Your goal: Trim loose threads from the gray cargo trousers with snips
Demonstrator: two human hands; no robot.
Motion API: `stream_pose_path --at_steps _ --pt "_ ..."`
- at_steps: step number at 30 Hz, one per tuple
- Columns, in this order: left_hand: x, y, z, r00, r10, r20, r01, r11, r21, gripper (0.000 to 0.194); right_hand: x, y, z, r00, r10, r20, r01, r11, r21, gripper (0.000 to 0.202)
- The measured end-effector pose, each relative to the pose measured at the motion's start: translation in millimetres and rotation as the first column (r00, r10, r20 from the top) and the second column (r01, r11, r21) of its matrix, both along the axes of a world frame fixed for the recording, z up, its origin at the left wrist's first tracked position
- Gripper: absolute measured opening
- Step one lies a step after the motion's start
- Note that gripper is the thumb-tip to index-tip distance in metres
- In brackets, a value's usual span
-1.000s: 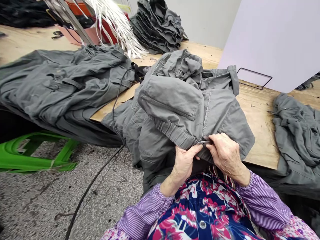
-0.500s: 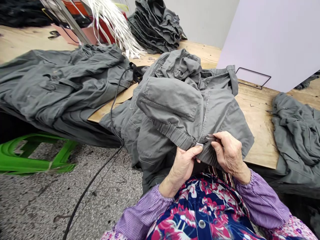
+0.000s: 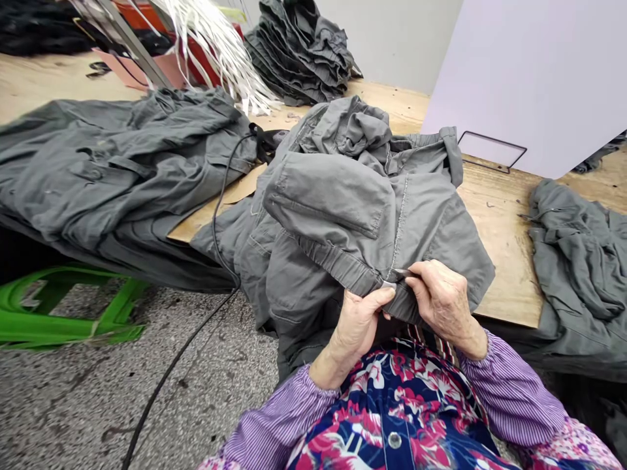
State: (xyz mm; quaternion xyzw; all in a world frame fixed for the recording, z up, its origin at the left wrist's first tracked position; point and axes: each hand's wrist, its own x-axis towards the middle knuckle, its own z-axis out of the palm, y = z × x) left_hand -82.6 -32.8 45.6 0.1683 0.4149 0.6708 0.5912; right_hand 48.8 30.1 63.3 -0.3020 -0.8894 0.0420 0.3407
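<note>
A grey garment [image 3: 337, 196] with a pocket and a gathered waistband lies over the table's front edge, its band pulled toward me. My left hand [image 3: 356, 323] pinches that band beside a small white tag [image 3: 388, 285]. Close on its right, my right hand [image 3: 441, 297] is closed on a small pointed metal tool [image 3: 402, 272], likely thread snips, whose tip reaches the seam by the tag. Most of the tool is hidden by the fingers.
Grey garments [image 3: 112, 163] are heaped on the left, with more [image 3: 582, 261] on the right. A folded stack [image 3: 304, 55] and white strips [image 3: 220, 52] stand behind. A black cable [image 3: 181, 359] hangs at left above a green stool [image 3: 68, 307]. A pale panel [image 3: 533, 78] rises at back right.
My right hand has moved slightly left, bringing the metal tool's tip up to the tag. My left hand still pinches the band. The whole view has shifted a little.
</note>
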Motion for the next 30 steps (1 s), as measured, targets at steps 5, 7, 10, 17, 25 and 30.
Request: stream_pose_path --at_steps 5,7,10,17,25,30 --pt "0 1 1.3 1.000 -0.010 0.001 0.010 1.000 -0.016 0.020 2 -1 5.8 0.985 -0.023 -0.169 -0.004 0.987 -0.158 0.015" --pt "0 1 1.6 1.000 -0.018 0.000 0.018 1.000 -0.017 0.018 -1 0 8.2 0.986 0.004 -0.168 -0.033 0.984 -0.173 0.022" --pt "0 2 0.2 1.000 -0.029 -0.004 0.029 1.000 -0.009 0.018 -9 5 7.4 0.986 0.049 -0.156 -0.077 0.982 -0.172 0.018" --pt "-1 3 -2.1 0.999 -0.029 -0.032 0.028 0.999 -0.016 0.012 -17 -6 7.2 0.961 0.185 -0.206 -0.216 0.966 -0.141 0.015" --pt "-1 4 -3.2 0.999 -0.013 0.029 0.011 0.997 0.073 0.026 1 -39 4.5 0.861 0.482 -0.164 -0.509 0.823 -0.251 0.006" --pt "7 11 5.2 0.994 -0.111 0.011 0.109 0.989 0.098 0.029 27 -15 -13.6 0.920 -0.097 -0.379 0.029 0.983 -0.181 0.009"
